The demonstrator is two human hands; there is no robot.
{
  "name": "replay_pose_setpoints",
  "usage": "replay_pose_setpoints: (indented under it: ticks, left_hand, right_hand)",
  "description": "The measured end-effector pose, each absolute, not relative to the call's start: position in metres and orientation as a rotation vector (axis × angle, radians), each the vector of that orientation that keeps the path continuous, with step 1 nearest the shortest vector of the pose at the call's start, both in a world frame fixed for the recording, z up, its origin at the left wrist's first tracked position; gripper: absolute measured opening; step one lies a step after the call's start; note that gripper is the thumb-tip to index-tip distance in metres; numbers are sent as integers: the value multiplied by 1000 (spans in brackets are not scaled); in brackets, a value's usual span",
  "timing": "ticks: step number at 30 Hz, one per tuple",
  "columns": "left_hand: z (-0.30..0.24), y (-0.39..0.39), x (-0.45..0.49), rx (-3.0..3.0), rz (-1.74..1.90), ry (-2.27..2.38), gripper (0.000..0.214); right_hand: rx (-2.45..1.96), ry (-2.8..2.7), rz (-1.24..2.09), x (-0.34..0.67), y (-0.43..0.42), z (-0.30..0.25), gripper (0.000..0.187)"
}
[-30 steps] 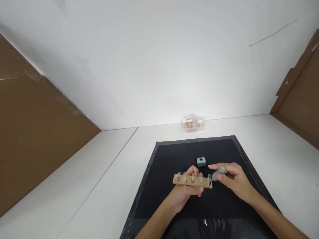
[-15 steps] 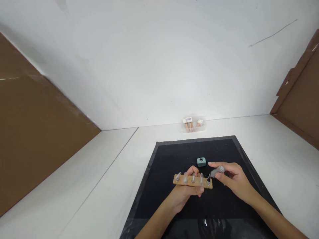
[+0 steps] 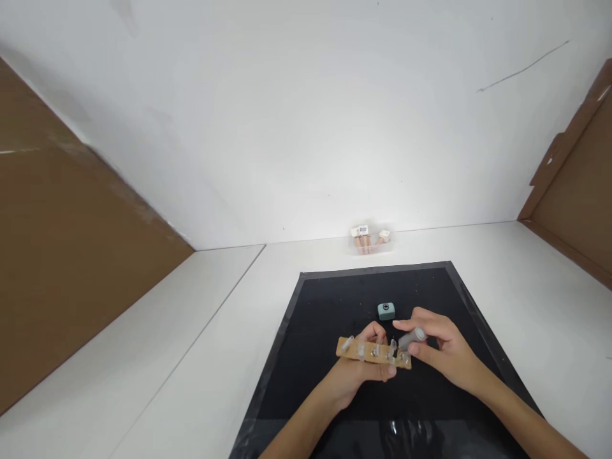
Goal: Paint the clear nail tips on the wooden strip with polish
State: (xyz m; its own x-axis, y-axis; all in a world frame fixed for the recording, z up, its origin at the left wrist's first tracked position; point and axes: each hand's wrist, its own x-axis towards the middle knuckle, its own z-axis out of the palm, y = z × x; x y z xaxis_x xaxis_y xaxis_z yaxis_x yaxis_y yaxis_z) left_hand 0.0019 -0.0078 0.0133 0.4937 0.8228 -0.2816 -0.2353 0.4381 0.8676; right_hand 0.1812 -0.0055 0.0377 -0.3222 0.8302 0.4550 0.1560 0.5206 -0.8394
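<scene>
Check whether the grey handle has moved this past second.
Yes: judged against the teal bottle, the grey handle has shifted slightly left and nearer the person.

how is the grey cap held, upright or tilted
Tilted: in the right hand, the grey cap slants, its lower end pointing left toward the strip.

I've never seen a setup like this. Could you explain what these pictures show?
There is no machine: these are one person's bare hands, and every picture comes from a camera worn on that person's head, looking forward and down. The left hand holds a tan strip bearing small clear pieces. The right hand holds a grey handle close to the strip's right end. On the black mat stands a small teal container. Beyond the mat, a clear box holds small items, too tiny to identify.
</scene>
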Motion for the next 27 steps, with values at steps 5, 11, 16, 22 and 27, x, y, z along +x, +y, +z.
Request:
replay_pose_setpoints:
  ticks: [5, 11, 16, 22, 27]
  left_hand:
    - [10, -8, 1, 871, 744, 777, 51]
    - [13, -8, 2, 873, 759, 782, 51]
    - [12, -8, 2, 871, 752, 776, 51]
    - [13, -7, 2, 875, 748, 782, 51]
    - [13, -7, 2, 882, 752, 789, 51]
  right_hand:
    - [-912, -1714, 860, 183, -4, 36, 35]
    - [-777, -1807, 903, 183, -5, 37, 38]
    - [-887, -1719, 864, 184, -5, 33, 35]
    - [-770, -1767, 926, 183, -6, 37, 37]
    - [-839, -1775, 899, 181, -6, 37, 35]
